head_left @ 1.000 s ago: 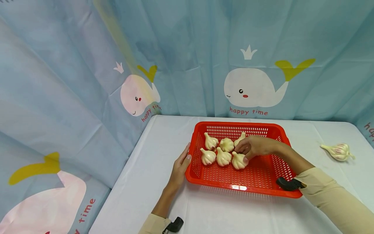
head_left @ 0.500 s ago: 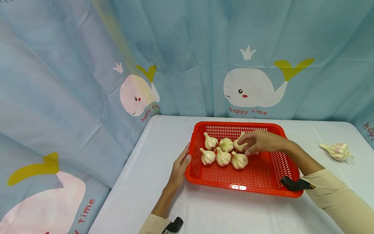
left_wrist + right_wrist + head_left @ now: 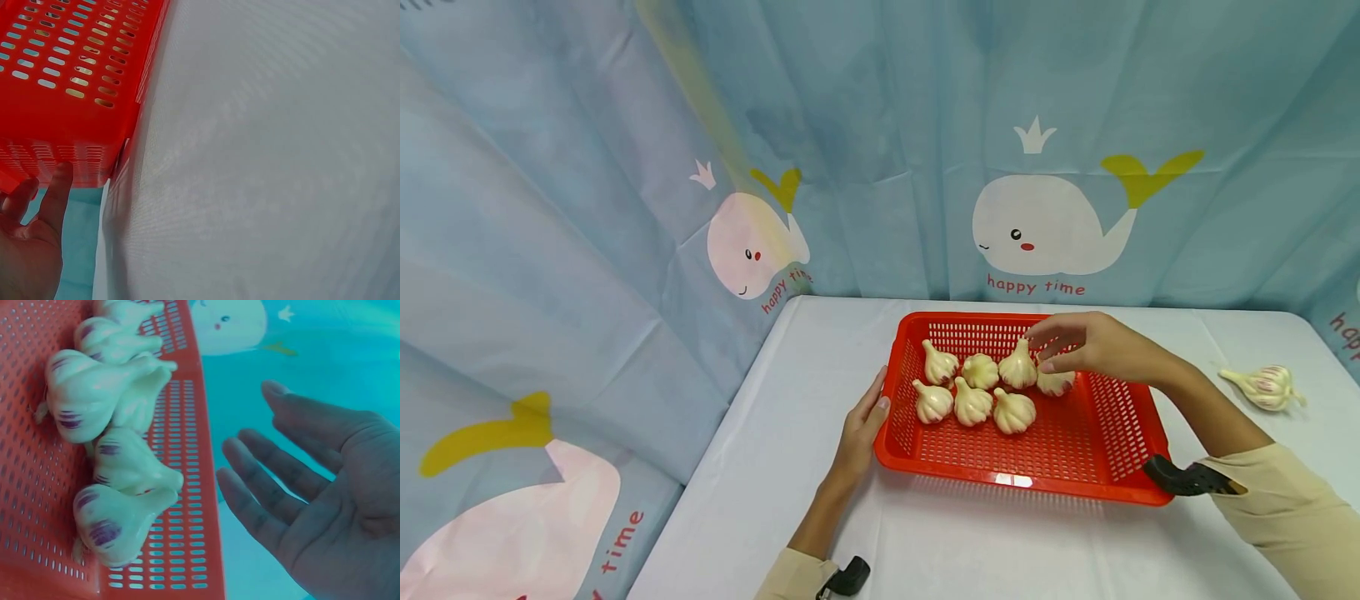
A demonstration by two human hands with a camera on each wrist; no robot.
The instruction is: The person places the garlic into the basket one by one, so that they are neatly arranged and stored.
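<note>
A red plastic basket (image 3: 1000,486) stands on the white table with several garlic bulbs (image 3: 973,402) inside, in two rough rows. My left hand (image 3: 856,433) rests at the basket's left side, thumb by the rim. In the left wrist view, straight fingers (image 3: 59,187) touch the perforated wall. Raised over the back right part of the basket, my right hand (image 3: 1093,343) has loosely spread fingers and holds nothing. It partly covers one garlic bulb (image 3: 1056,383). The right wrist view also shows that empty hand (image 3: 319,494) beside the basket and bulbs (image 3: 94,394).
One more garlic bulb (image 3: 1268,388) lies on the white tablecloth (image 3: 955,550), right of the basket. A blue curtain (image 3: 880,233) with whale prints hangs behind and to the left. A black wrist device (image 3: 1183,477) overlaps the basket's front right corner.
My right hand has lifted off the bulbs and moved back and to the right. Two bulbs in the back row show more now. The left hand and basket stay put.
</note>
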